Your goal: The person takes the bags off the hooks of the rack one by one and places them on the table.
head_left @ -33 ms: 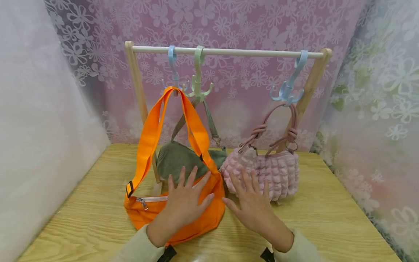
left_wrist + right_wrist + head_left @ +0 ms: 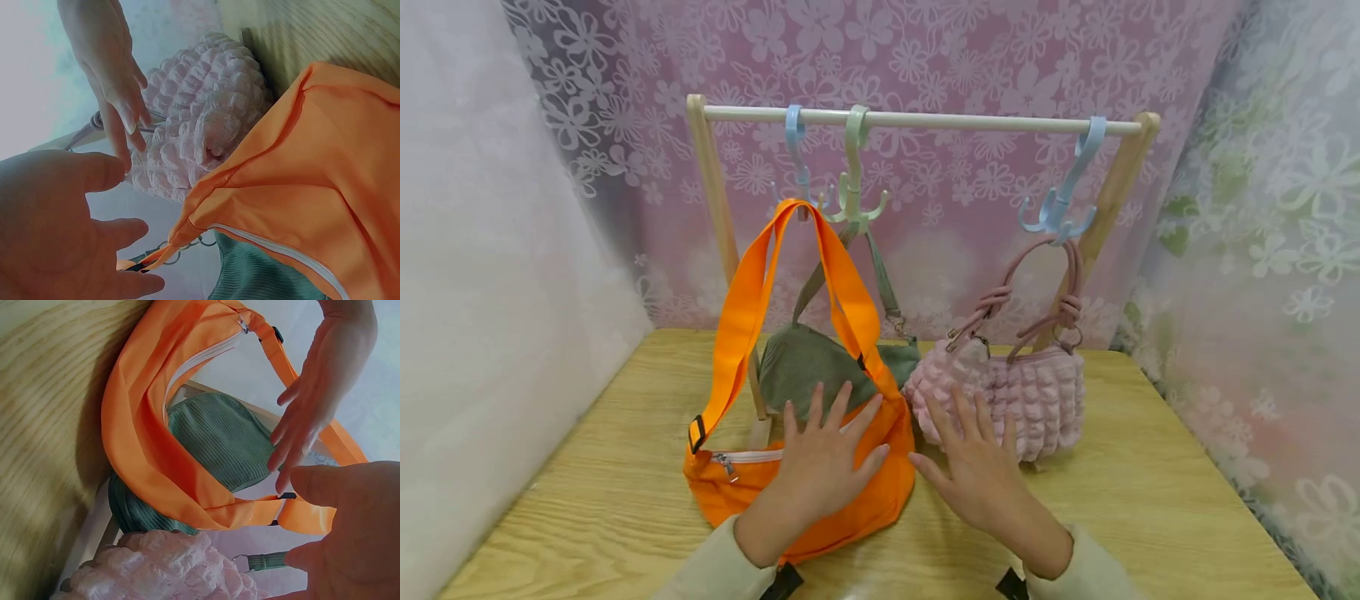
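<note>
My left hand [image 2: 820,462] is held out with spread, straight fingers in front of an orange shoulder bag [image 2: 887,467], gripping nothing. Beside it, my right hand [image 2: 981,475] is likewise spread, before a pink puffy handbag [image 2: 1041,400]. The wrist views show gaps between both hands and the bags. By its wide strap the orange bag hangs from the left blue hook [image 2: 795,146]. Behind it a green corduroy bag [image 2: 805,367] hangs from a green hook [image 2: 853,167], partly covered. The pink bag's knotted handles loop under the right blue hook [image 2: 1063,183].
A rack with a white rail [image 2: 970,122] and wooden side posts [image 2: 1123,175] stands on the wood-grain table [image 2: 602,467]. Floral curtains [image 2: 962,67] close off the back and right, and a pale sheet [image 2: 497,275] the left.
</note>
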